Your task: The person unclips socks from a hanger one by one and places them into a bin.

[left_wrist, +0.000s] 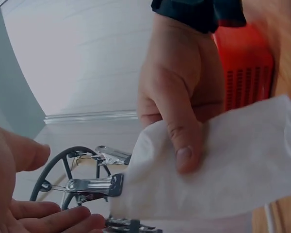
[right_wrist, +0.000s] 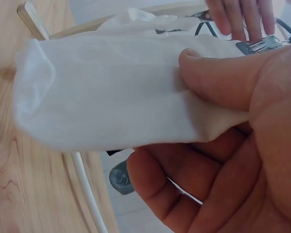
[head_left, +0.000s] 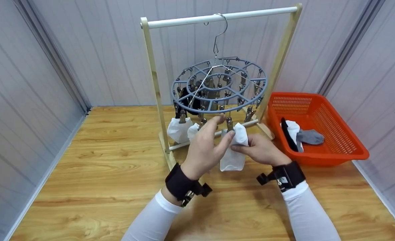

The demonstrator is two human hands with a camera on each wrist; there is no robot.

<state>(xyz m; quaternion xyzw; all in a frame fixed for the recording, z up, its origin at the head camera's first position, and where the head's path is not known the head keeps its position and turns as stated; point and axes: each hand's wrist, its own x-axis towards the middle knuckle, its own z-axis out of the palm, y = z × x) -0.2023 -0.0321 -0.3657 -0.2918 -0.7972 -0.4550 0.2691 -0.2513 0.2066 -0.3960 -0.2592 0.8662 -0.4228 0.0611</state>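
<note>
A white sock point(head_left: 232, 162) hangs from a metal clip point(left_wrist: 92, 186) at the front of the round grey-blue clip hanger point(head_left: 214, 109). My right hand point(head_left: 262, 150) pinches the sock's side near its upper end, thumb lying across the fabric point(right_wrist: 102, 97). Beside the clip is my left hand point(head_left: 202, 154), thumb and fingers spread apart around it with nothing gripped. To the left hang another white sock point(head_left: 180, 130) and part of a further white one point(head_left: 193, 130), partly hidden by my left hand. Behind them a black sock point(head_left: 194, 105) hangs under the ring.
The hanger hooks over the white bar point(head_left: 187, 21) of a wooden stand point(head_left: 153, 73). On the right, an orange basket point(head_left: 338, 156) contains a grey sock point(head_left: 311, 137), something white point(head_left: 293, 128) and something black point(head_left: 285, 129). More metal clips point(head_left: 250, 113) dangle from the ring. Panelled walls surround the wooden tabletop point(head_left: 110, 180).
</note>
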